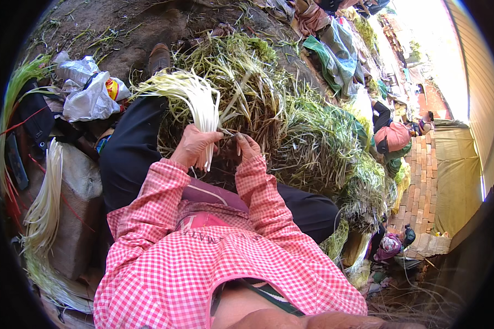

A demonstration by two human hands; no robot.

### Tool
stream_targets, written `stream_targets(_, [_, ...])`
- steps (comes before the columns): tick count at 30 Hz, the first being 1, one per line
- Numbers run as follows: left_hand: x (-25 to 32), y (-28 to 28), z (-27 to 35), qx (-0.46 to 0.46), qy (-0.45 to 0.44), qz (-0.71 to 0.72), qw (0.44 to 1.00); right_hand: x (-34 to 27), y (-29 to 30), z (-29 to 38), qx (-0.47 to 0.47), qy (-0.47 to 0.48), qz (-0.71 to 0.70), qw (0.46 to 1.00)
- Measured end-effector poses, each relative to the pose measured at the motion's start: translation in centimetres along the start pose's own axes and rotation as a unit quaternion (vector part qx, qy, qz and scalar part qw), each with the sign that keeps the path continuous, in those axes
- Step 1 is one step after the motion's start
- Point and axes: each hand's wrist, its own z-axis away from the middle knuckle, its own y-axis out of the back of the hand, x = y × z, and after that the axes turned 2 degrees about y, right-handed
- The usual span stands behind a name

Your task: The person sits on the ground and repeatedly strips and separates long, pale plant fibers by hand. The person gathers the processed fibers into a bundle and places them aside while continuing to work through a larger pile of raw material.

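Observation:
My left hand is closed around a bunch of pale, blanched chive-like stalks. Their white ends point down toward my lap, and the yellowish leaf tips droop over to the left. Close beside it, my right hand pinches a thin stalk that runs across from the bunch. Part of that stalk is hidden by my fingers. Beyond both hands lies a large heap of tangled green and withered stalks.
At the left, more pale stalks lie over a wrapped block, near red ties and a white plastic bag. Heaped greens stretch right. Other people sit by a brick path.

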Motion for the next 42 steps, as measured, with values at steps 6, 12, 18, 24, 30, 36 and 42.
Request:
stream_targets(6, [1.5,1.5,-0.5,0.068,-0.044,0.023,0.996,-2.2,1.3,1.0,-0.135,-0.116,0.482,0.858])
stream_targets(12, [3.8,3.0,0.1,0.133,-0.07,0.101,0.983,3.4,1.1,2.1,-0.181,-0.1,0.64,0.74])
stream_targets(18, [3.4,3.2,-0.1,0.138,-0.075,0.07,0.985,10.7,-0.6,-1.7,-0.061,-0.082,0.683,0.723])
stream_targets(24, [2.4,4.0,-0.9,0.258,-0.221,-0.37,0.865,9.5,-0.1,-0.9,-0.059,-0.055,0.353,0.932])
stream_targets(30, [2.1,1.7,-0.5,0.104,-0.068,-0.031,0.992,3.3,-2.7,0.0,-0.07,0.0,0.281,0.957])
stream_targets(36, [0.9,0.5,-0.4,0.017,-0.017,-0.04,0.999,0.7,-5.6,1.4,-0.104,0.024,0.259,0.96])
stream_targets(42, [1.3,0.9,-0.3,-0.009,-0.018,0.007,1.0,-3.2,-6.2,1.3,-0.052,0.111,0.243,0.962])
